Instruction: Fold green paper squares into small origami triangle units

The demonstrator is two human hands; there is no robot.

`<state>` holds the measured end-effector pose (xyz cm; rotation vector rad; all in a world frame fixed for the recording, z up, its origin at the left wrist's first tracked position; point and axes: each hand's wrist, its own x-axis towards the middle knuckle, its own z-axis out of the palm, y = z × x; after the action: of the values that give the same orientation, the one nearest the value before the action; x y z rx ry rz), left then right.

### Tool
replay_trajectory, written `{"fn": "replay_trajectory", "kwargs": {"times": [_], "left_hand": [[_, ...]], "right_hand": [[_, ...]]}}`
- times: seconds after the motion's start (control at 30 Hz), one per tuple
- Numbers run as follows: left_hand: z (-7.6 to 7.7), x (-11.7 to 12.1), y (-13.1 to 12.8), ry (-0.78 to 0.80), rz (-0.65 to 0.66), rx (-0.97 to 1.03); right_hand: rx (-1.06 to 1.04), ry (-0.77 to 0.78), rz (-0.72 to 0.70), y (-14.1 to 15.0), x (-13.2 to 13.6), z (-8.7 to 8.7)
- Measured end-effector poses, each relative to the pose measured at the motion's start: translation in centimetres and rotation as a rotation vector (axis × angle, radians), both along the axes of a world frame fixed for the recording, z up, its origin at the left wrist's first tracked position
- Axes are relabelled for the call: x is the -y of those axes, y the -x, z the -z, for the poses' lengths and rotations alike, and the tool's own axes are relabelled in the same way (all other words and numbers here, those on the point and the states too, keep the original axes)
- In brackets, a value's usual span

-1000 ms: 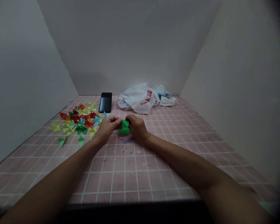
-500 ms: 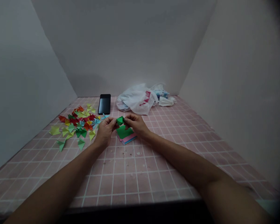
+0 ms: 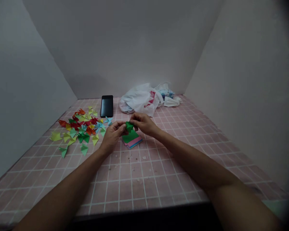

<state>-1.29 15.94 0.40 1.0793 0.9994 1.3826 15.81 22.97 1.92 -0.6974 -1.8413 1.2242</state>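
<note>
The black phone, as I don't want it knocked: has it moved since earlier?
No. The black phone still lies left of the white plastic bag on the tiled tabletop, with a similar gap.

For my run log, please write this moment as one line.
left hand: holds green paper | right hand: holds same paper | phone: beyond hands

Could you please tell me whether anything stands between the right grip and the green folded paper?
Nothing visible does: the right grip touches the green folded paper directly, opposite the left grip. The paper stack lies below, not between.
</note>
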Motion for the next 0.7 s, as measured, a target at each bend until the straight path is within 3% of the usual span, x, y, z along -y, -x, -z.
{"fn": "replay_trajectory", "kwargs": {"times": [0.13, 0.33, 0.43, 0.7], "left_hand": [[-0.1, 0.2, -0.5, 0.017, 0.065, 0.046], [-0.5, 0.6, -1.0, 0.018, -0.083, 0.182], [-0.7, 0.6, -1.0, 0.047, -0.133, 0.233], [-0.7, 1.0, -1.2, 0.114, -0.198, 0.319]], "right_hand": [[0.035, -0.066, -0.003, 0.1, 0.6, -0.4], [-0.147, 0.024, -0.016, 0.3, 1.2, -0.8], [-0.142, 0.005, -0.021, 0.3, 1.6, -1.1], [0.086, -0.449, -0.02, -0.8, 4.9, -0.3]]}}
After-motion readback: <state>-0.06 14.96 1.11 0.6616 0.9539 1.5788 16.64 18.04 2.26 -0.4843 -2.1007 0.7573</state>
